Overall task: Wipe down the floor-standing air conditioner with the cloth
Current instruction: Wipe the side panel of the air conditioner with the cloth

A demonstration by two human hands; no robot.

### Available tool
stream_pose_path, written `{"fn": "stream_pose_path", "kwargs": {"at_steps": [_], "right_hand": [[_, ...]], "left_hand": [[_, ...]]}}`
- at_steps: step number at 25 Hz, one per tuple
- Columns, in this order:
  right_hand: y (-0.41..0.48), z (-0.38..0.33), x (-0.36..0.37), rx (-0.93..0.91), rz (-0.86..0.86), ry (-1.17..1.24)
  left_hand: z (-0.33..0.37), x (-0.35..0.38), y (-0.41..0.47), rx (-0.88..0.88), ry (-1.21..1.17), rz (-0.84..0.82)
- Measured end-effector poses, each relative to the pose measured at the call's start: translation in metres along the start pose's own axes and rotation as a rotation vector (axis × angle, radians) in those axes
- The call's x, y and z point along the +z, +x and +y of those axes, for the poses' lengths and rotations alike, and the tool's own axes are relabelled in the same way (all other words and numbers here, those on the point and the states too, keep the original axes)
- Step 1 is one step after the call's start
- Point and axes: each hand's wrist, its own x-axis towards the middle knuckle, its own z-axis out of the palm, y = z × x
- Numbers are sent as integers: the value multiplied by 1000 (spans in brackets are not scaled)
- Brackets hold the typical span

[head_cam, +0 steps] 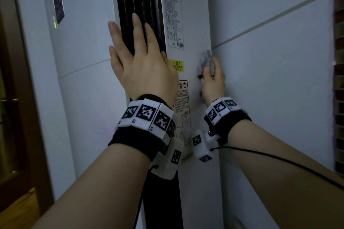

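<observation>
The tall white floor-standing air conditioner [195, 15] fills the middle of the view, with a dark vertical vent strip on its left part and printed labels on its side panel. My left hand [141, 65] lies flat against the vent strip, fingers straight and spread. My right hand [214, 82] grips a bunched grey cloth [205, 61] and holds it against the unit's right rear edge, close to the wall. Most of the cloth is hidden inside the hand. Both wrists wear black bands with white marker blocks.
A white wall [279, 80] stands right behind the unit, leaving a narrow gap. A brown wooden door frame [16, 98] runs down the left edge. A yellow warning sticker [177, 66] sits between my hands. A black cable [279, 160] trails from my right wrist.
</observation>
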Motion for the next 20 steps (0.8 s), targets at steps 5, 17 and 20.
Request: {"fn": "stream_pose_path", "kwargs": {"at_steps": [5,17,20], "right_hand": [[-2,2,0,4,16,-3],[-6,8,-6,98,36,53],[-12,5,-4,146,60,37]], "left_hand": [[-1,-1,0,11,-10,-3],[-2,-1,0,20,-7,-2],[-2,-1,0,16,-16,-5]]}}
